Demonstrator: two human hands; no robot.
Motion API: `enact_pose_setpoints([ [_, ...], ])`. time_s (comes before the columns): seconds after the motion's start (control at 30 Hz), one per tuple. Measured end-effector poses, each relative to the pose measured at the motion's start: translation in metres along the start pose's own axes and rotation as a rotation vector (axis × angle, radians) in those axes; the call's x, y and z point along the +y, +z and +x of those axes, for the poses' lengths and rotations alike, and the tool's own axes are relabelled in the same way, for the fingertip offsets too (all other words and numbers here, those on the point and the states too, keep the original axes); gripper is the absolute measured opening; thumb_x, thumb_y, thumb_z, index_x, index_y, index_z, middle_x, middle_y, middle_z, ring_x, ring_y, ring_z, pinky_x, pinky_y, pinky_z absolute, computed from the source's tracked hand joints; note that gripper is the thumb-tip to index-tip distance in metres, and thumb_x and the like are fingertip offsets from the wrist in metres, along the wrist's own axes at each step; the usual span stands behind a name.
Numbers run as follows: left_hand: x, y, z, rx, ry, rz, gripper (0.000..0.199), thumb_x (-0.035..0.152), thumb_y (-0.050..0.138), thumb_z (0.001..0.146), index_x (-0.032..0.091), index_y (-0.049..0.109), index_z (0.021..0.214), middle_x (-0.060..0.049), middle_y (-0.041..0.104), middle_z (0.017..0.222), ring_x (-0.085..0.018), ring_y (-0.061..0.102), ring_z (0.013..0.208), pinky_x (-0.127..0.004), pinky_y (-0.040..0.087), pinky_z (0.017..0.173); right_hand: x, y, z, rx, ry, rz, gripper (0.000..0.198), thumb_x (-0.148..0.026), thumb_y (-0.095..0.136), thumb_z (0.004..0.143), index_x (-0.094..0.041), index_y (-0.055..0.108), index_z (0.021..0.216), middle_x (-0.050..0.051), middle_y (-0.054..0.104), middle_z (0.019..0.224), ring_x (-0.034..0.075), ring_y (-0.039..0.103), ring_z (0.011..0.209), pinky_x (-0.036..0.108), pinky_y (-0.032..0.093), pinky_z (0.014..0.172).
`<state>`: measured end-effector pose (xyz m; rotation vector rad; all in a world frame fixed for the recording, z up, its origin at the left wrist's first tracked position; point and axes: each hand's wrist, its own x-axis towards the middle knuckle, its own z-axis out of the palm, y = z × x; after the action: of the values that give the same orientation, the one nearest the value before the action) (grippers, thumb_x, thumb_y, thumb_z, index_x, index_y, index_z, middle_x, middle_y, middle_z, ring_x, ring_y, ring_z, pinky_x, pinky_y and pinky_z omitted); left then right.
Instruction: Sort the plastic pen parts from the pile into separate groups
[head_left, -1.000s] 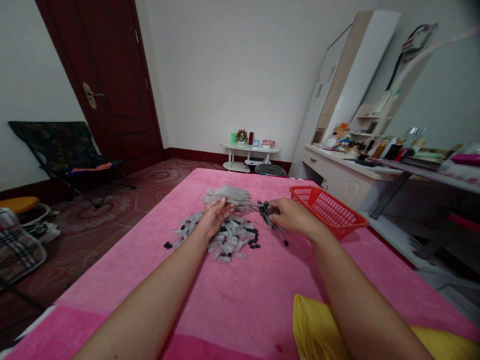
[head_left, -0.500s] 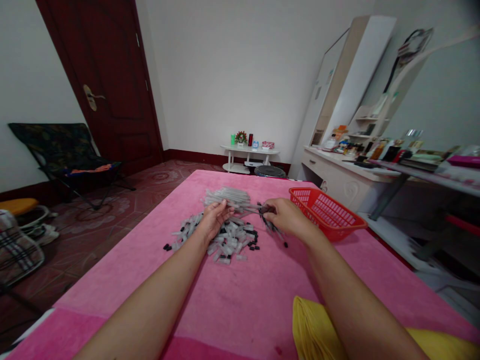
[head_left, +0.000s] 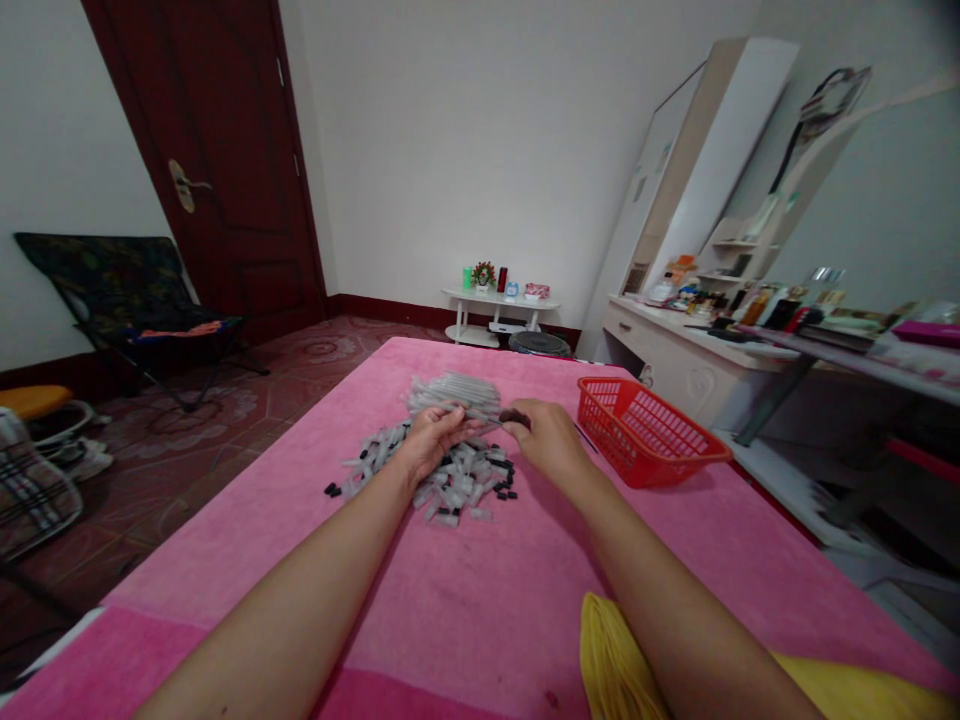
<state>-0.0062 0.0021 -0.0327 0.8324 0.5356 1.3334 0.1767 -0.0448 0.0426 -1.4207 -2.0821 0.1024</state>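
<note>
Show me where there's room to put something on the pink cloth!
Bare pink cloth lies between the forearms, nearer us than the small pieces, and left of those pieces. It's crowded around the left hand, with pieces and pale sticks.

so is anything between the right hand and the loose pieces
Nothing visible: only pink cloth shows between the right hand and the right edge of the pieces. The left hand, though, hides some of them from view.

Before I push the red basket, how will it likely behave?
The red plastic basket is probably light, given its thin openwork walls. It should slide rather than tip, sitting low and wide, though fuzzy-looking pink cloth may drag.
</note>
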Motion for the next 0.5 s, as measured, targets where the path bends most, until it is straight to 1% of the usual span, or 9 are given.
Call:
enact_pose_setpoints([
  [0.07, 0.003, 0.0, 0.002, 0.093, 0.024, -0.122, 0.004, 0.009, 0.065, 0.077, 0.01, 0.062, 0.08, -0.005, 0.07, 0.073, -0.015, 0.069, 0.07, -0.021, 0.057, 0.065, 0.003, 0.008, 0.002, 0.145, -0.003, 0.145, 0.02, -0.023, 0.059, 0.077, -0.018, 0.067, 0.095, 0.006, 0.07, 0.093, 0.017, 0.063, 0.082, 0.025, 0.043, 0.073],
  [0.13, 0.008, -0.001, 0.005, 0.212, 0.065, -0.256, 0.009, 0.005, 0.057, 0.082, 0.01, 0.061, 0.075, -0.003, 0.069, 0.069, -0.012, 0.069, 0.07, -0.019, 0.056, 0.066, 0.009, 0.014, 0.003, 0.265, 0.021, 0.198, 0.022, -0.027, 0.057, 0.079, -0.016, 0.065, 0.096, 0.007, 0.069, 0.095, 0.016, 0.062, 0.082, 0.025, 0.044, 0.074],
  [0.17, 0.01, -0.002, 0.006, 0.266, 0.083, -0.318, 0.013, 0.004, 0.054, 0.083, 0.01, 0.061, 0.074, -0.003, 0.068, 0.068, -0.011, 0.068, 0.07, -0.017, 0.056, 0.067, 0.013, 0.015, 0.003, 0.275, 0.04, 0.187, 0.02, -0.028, 0.057, 0.079, -0.016, 0.065, 0.093, 0.007, 0.069, 0.092, 0.016, 0.062, 0.08, 0.025, 0.044, 0.072],
  [0.2, 0.013, -0.003, 0.007, 0.311, 0.1, -0.378, 0.016, 0.003, 0.051, 0.085, 0.01, 0.06, 0.074, -0.003, 0.068, 0.068, -0.01, 0.068, 0.07, -0.016, 0.056, 0.068, 0.016, 0.015, 0.003, 0.242, 0.059, 0.161, 0.018, -0.028, 0.056, 0.079, -0.017, 0.066, 0.089, 0.006, 0.07, 0.088, 0.016, 0.062, 0.077, 0.025, 0.043, 0.07],
  [0.23, 0.015, -0.005, 0.008, 0.345, 0.115, -0.434, 0.018, 0.003, 0.049, 0.086, 0.01, 0.06, 0.074, -0.003, 0.068, 0.068, -0.009, 0.068, 0.07, -0.016, 0.055, 0.07, 0.019, 0.014, 0.003, 0.165, 0.074, 0.129, 0.015, -0.026, 0.057, 0.078, -0.018, 0.067, 0.085, 0.005, 0.07, 0.084, 0.016, 0.061, 0.074, 0.025, 0.043, 0.067],
  [0.33, 0.02, -0.007, 0.008, 0.393, 0.135, -0.555, 0.021, 0.003, 0.045, 0.088, 0.01, 0.061, 0.076, -0.004, 0.068, 0.07, -0.007, 0.067, 0.071, -0.013, 0.054, 0.073, 0.021, 0.01, 0.0, -0.194, 0.075, 0.015, 0.007, -0.021, 0.063, 0.07, -0.02, 0.069, 0.073, 0.002, 0.069, 0.072, 0.015, 0.061, 0.067, 0.023, 0.039, 0.059],
  [0.4, 0.021, -0.007, 0.008, 0.396, 0.136, -0.589, 0.022, 0.004, 0.044, 0.089, 0.01, 0.061, 0.077, -0.004, 0.068, 0.07, -0.007, 0.067, 0.07, -0.012, 0.054, 0.074, 0.017, 0.009, -0.004, -0.366, 0.073, -0.074, 0.006, -0.017, 0.065, 0.065, -0.021, 0.07, 0.068, 0.002, 0.068, 0.068, 0.016, 0.061, 0.065, 0.023, 0.038, 0.056],
  [0.43, 0.021, -0.007, 0.008, 0.393, 0.134, -0.596, 0.022, 0.003, 0.044, 0.089, 0.009, 0.061, 0.076, -0.004, 0.068, 0.07, -0.007, 0.067, 0.07, -0.012, 0.054, 0.073, 0.014, 0.009, -0.005, -0.402, 0.08, -0.117, 0.007, -0.016, 0.066, 0.063, -0.021, 0.07, 0.066, 0.002, 0.068, 0.068, 0.016, 0.061, 0.065, 0.023, 0.038, 0.056],
  [0.5, 0.021, -0.007, 0.007, 0.382, 0.132, -0.588, 0.023, 0.003, 0.044, 0.089, 0.009, 0.061, 0.075, -0.004, 0.068, 0.07, -0.007, 0.067, 0.069, -0.013, 0.054, 0.071, 0.008, 0.012, -0.008, -0.416, 0.093, -0.19, 0.01, -0.015, 0.066, 0.062, -0.023, 0.071, 0.067, 0.002, 0.069, 0.07, 0.018, 0.062, 0.067, 0.024, 0.038, 0.057],
])
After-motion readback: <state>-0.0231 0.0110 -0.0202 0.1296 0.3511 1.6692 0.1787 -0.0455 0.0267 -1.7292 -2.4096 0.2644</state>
